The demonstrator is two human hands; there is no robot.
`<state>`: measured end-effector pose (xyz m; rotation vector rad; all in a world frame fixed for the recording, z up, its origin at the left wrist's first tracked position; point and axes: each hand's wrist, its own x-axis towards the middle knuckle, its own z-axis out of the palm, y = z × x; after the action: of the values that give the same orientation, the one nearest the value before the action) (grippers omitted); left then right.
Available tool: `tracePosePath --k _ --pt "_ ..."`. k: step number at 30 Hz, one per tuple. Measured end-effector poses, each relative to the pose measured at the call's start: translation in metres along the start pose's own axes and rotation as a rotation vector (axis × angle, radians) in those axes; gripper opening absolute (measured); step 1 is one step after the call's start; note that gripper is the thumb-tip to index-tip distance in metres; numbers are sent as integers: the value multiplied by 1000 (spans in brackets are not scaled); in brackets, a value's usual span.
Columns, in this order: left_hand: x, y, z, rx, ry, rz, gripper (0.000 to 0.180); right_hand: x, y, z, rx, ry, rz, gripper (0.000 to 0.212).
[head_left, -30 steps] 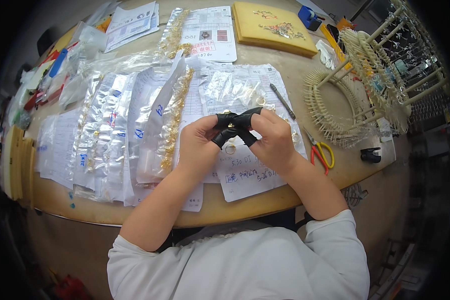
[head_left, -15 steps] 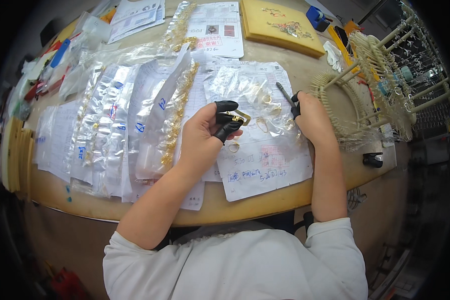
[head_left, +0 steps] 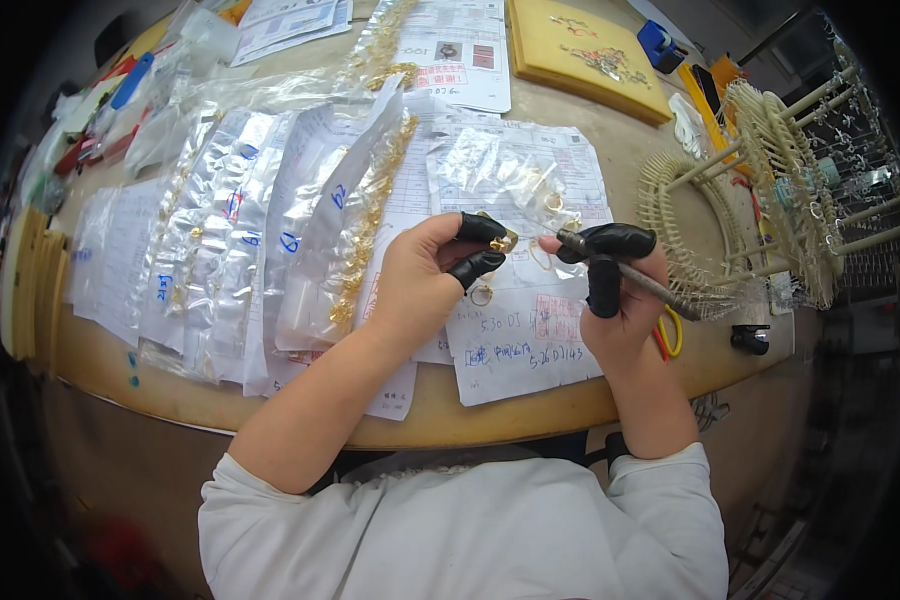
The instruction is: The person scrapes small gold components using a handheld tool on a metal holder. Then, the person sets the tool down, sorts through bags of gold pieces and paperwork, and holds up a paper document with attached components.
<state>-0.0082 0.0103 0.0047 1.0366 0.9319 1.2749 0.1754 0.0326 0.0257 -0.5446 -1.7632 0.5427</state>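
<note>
My left hand point(head_left: 432, 268), with black finger cots, pinches a small gold jewellery piece point(head_left: 502, 243) between thumb and forefinger. My right hand point(head_left: 625, 285), also in black finger cots, grips a slim grey metal tool point(head_left: 660, 288) like a pen. Its thin tip points left towards the gold piece; whether they touch I cannot tell. Both hands hover over handwritten paper sheets point(head_left: 515, 370). Beneath them lies a clear plastic bag point(head_left: 495, 160) with gold rings, one gold ring point(head_left: 553, 202) showing beyond the tool. Another loose ring point(head_left: 482, 295) lies below my left fingertips.
Clear bags of gold jewellery point(head_left: 355, 260) on papers cover the left. A yellow board point(head_left: 590, 55) bearing small pieces stands at the back. Pale spiked racks point(head_left: 685, 215) with hanging chains crowd the right. Red and yellow handles point(head_left: 673, 335) show beside my right wrist.
My right hand has come left and nearer, turning the tool so its tip faces the gold piece. My left hand still holds that piece, now turned differently. The whole view has shifted slightly.
</note>
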Motion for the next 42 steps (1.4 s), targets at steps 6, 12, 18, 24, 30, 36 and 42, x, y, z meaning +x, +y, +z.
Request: tracePosePath --k 6,12,18,24,30,36,42 --pt "-1 0 1 -3 -14 13 23 -8 2 7 -12 -99 209 10" --pt "-2 -2 2 -15 4 36 23 -4 -3 8 -95 -236 73 10" --pt "-2 -2 0 8 -8 35 22 -4 -4 11 -108 -186 105 12" --pt "-2 -3 -1 9 -32 23 24 -4 -5 11 -144 -195 101 12" --pt "-2 -2 1 11 -5 42 20 -5 -3 11 -118 -180 81 12" --pt "-3 0 1 42 -1 43 20 -4 -5 10 -167 -191 70 12" --pt "-3 -2 1 20 -6 52 20 -3 -5 11 -192 -180 65 12"
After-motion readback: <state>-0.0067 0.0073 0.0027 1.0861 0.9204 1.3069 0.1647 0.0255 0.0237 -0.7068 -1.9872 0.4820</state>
